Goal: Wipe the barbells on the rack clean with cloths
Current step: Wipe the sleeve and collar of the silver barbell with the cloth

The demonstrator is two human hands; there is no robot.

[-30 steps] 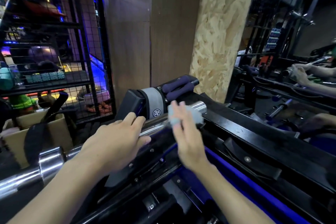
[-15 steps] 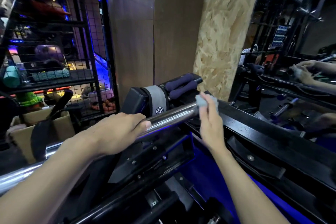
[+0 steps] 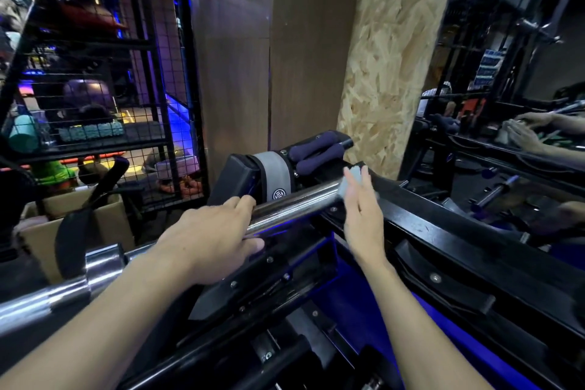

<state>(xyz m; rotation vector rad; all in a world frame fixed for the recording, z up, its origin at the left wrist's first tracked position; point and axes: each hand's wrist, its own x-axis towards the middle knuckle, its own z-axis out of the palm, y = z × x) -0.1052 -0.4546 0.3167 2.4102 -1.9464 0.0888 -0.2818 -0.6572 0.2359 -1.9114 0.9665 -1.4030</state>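
Observation:
A chrome barbell lies across the black rack, running from the lower left up to the middle. My left hand grips its sleeve, fingers over the top and thumb underneath. My right hand holds a pale blue cloth against the far end of the sleeve, so the tip of the bar is hidden behind cloth and fingers. A thick collar on the bar shows at the lower left.
A black pad with a grey strap and purple foam handles sit just behind the bar. A wire cage shelf and a cardboard box stand on the left. A chipboard pillar and a mirror rise on the right.
My right hand has slid the cloth along the sleeve to its far end. My left hand went from lying on the bar to gripping it, a little farther along.

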